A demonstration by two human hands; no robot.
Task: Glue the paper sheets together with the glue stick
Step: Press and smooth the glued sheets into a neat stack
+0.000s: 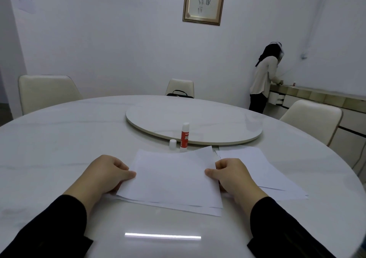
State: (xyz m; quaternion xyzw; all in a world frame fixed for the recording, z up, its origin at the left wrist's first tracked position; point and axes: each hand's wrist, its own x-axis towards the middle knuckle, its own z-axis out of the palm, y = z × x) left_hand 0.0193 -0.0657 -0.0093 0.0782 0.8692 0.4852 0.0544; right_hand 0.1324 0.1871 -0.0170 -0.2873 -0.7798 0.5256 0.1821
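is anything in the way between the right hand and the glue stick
Nothing visible. The right hand grips the top sheet at its right edge; the uncapped glue stick stands upright just beyond the sheet's far edge, its cap to its left, off the path.

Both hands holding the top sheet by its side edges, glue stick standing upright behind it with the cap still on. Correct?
Not quite. In the head view the glue stick stands uncapped; its cap sits on the table beside it. The rest holds: left hand and right hand hold the top sheet by its side edges.
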